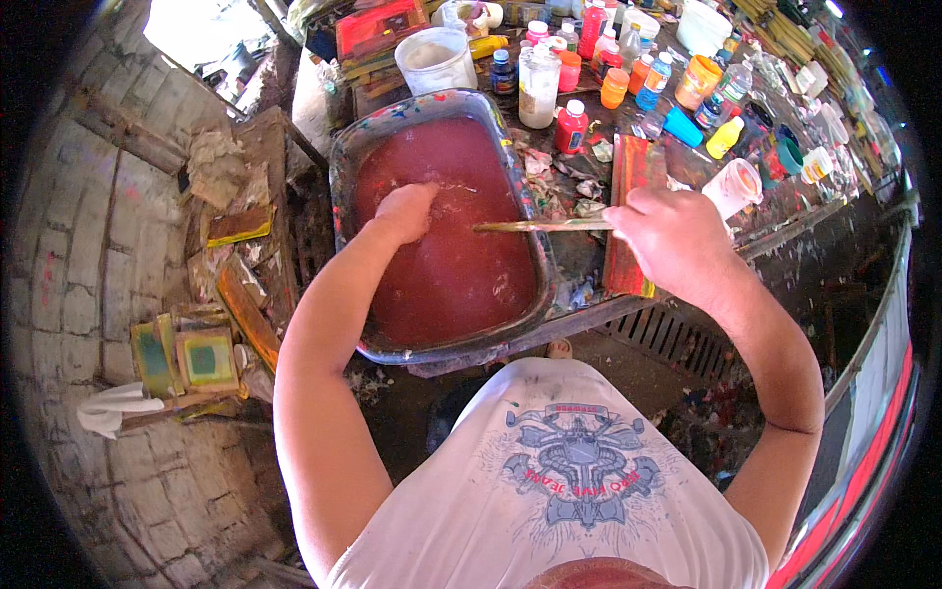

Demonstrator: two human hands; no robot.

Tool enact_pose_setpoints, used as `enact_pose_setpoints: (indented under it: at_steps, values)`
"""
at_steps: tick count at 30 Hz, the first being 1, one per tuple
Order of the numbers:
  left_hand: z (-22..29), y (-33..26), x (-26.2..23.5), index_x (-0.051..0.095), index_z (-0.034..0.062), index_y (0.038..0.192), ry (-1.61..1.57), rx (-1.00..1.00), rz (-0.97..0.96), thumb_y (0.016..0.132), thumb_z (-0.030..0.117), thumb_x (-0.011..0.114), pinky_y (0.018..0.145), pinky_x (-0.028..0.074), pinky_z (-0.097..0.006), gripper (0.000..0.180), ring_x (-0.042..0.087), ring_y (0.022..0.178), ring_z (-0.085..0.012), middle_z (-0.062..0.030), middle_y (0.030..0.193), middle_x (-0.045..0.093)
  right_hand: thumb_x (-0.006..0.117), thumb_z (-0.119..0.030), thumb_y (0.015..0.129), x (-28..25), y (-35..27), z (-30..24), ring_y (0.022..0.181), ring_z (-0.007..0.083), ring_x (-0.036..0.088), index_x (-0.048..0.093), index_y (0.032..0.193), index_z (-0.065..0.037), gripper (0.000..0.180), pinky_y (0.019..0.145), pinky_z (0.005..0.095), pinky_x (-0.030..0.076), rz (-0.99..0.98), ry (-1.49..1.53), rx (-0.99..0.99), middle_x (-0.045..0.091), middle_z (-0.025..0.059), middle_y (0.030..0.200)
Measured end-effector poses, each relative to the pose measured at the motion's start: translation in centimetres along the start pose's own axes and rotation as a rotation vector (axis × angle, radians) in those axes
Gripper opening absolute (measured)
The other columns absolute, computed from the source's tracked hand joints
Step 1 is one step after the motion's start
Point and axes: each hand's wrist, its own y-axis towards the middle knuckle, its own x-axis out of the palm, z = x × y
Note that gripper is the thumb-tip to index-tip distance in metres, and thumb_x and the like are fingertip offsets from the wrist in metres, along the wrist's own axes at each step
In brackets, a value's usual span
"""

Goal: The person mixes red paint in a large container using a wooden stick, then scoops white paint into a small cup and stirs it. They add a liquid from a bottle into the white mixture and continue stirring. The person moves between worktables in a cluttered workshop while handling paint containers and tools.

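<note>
Gripping a slender brown wooden stick in the right hand, with fingers curled tight about one end and the back of the fist turned upward. Aiming the stick toward nine o'clock, free tip out over murky dark-red liquid, with contact there impossible to judge. Dipping the left hand at that liquid, slightly toward ten o'clock from the middle of the pool, with fingertips hidden; unable to tell whether grasping or loose. Bent at both elbows, flared wide of the body: slanting the left forearm across the tub's left rim from between seven and eight o'clock, bringing the right forearm in from four. Held, as to the liquid, within a black rectangular plastic tub with a paint-spattered rim, set on a worn wooden table. Farther out, lying partly below the right fist, a flat red-streaked board; toward two o'clock, a small red plastic bottle; at twelve, a round whitish plastic bucket.
</note>
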Motion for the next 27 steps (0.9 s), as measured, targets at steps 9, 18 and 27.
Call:
enact_pose_setpoints:
  at_steps: [9, 18, 27]
  values:
    - [1.1, -1.2, -5.2, 0.080, 0.0041, 0.136, -0.803, 0.060, -0.090, 0.111, 0.020, 0.077, 0.103, 0.059, -0.036, 0.030, 0.075, 0.105, -0.0139, -0.0072, 0.117, 0.085, 0.070, -0.019, 0.099, 5.5, 3.7, -1.6, 0.096, 0.0293, 0.079, 0.075, 0.098, -0.010, 0.010, 0.074, 0.0474, 0.066, 0.113, 0.036, -0.173, 0.071, 0.0108, 0.098]
    - [4.5, -2.9, -2.8, 0.065, 0.0102, 0.163, -1.082, 0.377, -0.257, 0.112, 0.022, 0.072, 0.121, 0.051, -0.041, 0.053, 0.070, 0.136, -0.0225, -0.0119, 0.152, 0.075, 0.068, -0.016, 0.096, 7.3, 7.9, -2.1, 0.092, 0.0315, 0.081, 0.073, 0.098, -0.010, 0.007, 0.075, 0.0477, 0.067, 0.034, 0.002, -0.211, 0.074, 0.0112, 0.100]
    - [7.1, -5.2, -2.8, 0.064, 0.0071, 0.156, -0.459, 0.394, -0.002, 0.101, 0.023, 0.081, 0.117, 0.051, -0.058, 0.060, 0.070, 0.132, -0.0469, -0.0252, 0.140, 0.075, 0.073, -0.012, 0.096, 6.0, 7.7, -2.7, 0.088, 0.0347, 0.080, 0.078, 0.107, -0.013, 0.012, 0.075, 0.0509, 0.064, -0.029, 0.039, -0.118, 0.076, 0.0099, 0.097]
